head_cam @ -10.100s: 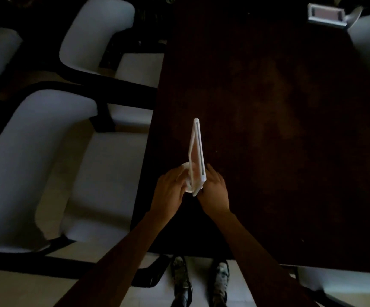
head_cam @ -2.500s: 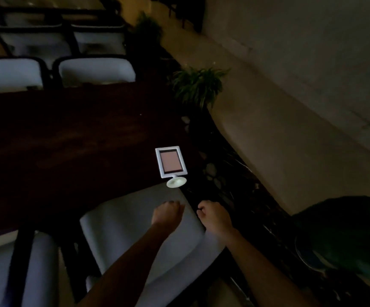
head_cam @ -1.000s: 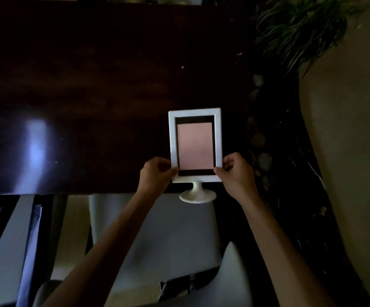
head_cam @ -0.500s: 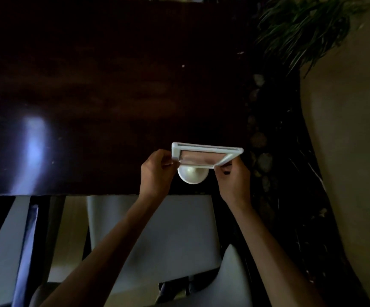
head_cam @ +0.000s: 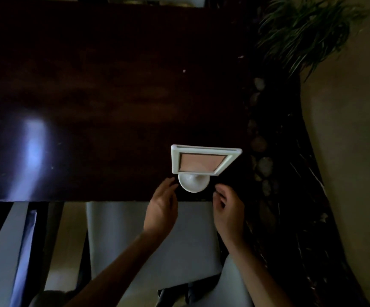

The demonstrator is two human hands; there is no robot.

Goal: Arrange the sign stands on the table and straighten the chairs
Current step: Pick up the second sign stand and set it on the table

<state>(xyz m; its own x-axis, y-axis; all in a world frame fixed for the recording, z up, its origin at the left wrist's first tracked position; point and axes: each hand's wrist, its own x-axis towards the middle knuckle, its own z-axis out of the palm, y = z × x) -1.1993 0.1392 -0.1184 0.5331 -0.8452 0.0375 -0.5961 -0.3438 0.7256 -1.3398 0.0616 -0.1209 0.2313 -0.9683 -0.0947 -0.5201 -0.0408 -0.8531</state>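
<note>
A white sign stand [head_cam: 203, 161] with a pink insert and a round foot stands upright on the dark wooden table [head_cam: 91, 96], close to its near right corner. My left hand [head_cam: 162, 209] hovers just left of the round foot, fingers apart, holding nothing. My right hand [head_cam: 229, 212] is just right of the foot, fingers loosely curled, also holding nothing. Neither hand touches the stand. A white chair [head_cam: 148, 244] is tucked under the near table edge below my hands.
A second white chair [head_cam: 4, 244] with a dark frame stands at the left. A leafy plant [head_cam: 301, 32] and a bed of stones [head_cam: 261, 156] run along the table's right side. A pale floor lies further right.
The stand was lifted from lying flat, set upright on its foot near the table edge, and both hands let go and drew back slightly.
</note>
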